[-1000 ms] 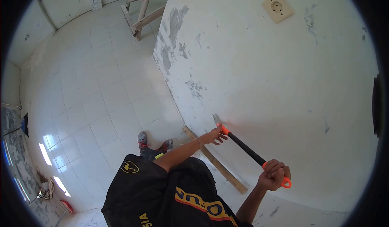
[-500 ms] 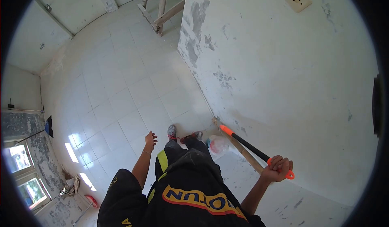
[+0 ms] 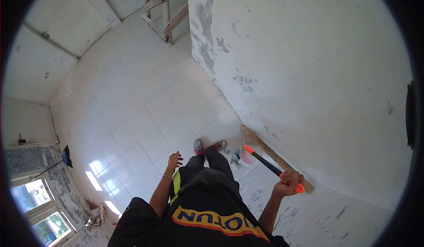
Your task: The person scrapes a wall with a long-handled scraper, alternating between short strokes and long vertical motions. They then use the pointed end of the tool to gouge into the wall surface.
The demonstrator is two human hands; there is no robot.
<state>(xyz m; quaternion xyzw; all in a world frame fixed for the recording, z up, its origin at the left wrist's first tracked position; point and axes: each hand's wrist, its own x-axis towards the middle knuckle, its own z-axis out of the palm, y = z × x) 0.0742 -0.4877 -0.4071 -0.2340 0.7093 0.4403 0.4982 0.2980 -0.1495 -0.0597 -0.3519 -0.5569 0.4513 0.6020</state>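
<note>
My right hand (image 3: pixel 289 184) is closed around the orange end of a black pole (image 3: pixel 267 164), whose other orange end points toward the floor near my feet. Beyond the pole, a wooden beam (image 3: pixel 282 162) lies along the base of the wall. Out to the left of my legs hangs my left hand (image 3: pixel 175 159), empty, its fingers apart. A clear plastic bag (image 3: pixel 246 157) with something red in it rests on the floor beside my shoes (image 3: pixel 198 146).
A wooden trestle (image 3: pixel 166 22) stands at the top, near the corner of the patched wall (image 3: pixel 309 79). Windows (image 3: pixel 33 197) are at the lower left, with a cloth bundle (image 3: pixel 96 214) near them. A blue broom head (image 3: pixel 66 156) is at the left.
The view has shifted, so the wall socket has mostly left the top edge. My right hand and the pole sit further left, apart from the wooden beam. My left hand is slightly lower.
</note>
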